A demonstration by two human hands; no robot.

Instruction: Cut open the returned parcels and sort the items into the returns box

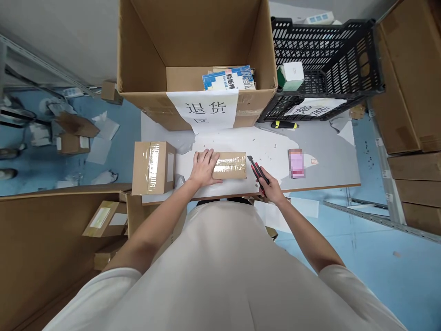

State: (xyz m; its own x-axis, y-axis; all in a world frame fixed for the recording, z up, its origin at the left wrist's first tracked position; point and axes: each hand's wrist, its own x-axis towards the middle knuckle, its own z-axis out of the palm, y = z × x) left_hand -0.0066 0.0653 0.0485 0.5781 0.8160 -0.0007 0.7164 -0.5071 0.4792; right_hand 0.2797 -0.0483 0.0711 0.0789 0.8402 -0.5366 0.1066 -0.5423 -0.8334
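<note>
A small taped cardboard box (230, 165) lies flat on the white-covered table in front of me. My left hand (206, 169) grips its left end, fingers reaching over the far edge and thumb along the near side. Just right of the box, my right hand (271, 186) is closed around a red and black utility knife (257, 170). The knife's tip points up and left near the box's right end, apart from it. A larger taped carton (154, 168) stands to the left of my left hand.
A big open carton (151, 103) with packages inside stands behind, beside a black plastic crate (327, 85) holding a green and white box (292, 76). A yellow-black tool (284, 125) and a pink pixelated item (296, 163) lie on the table (330, 172). Boxes crowd both sides.
</note>
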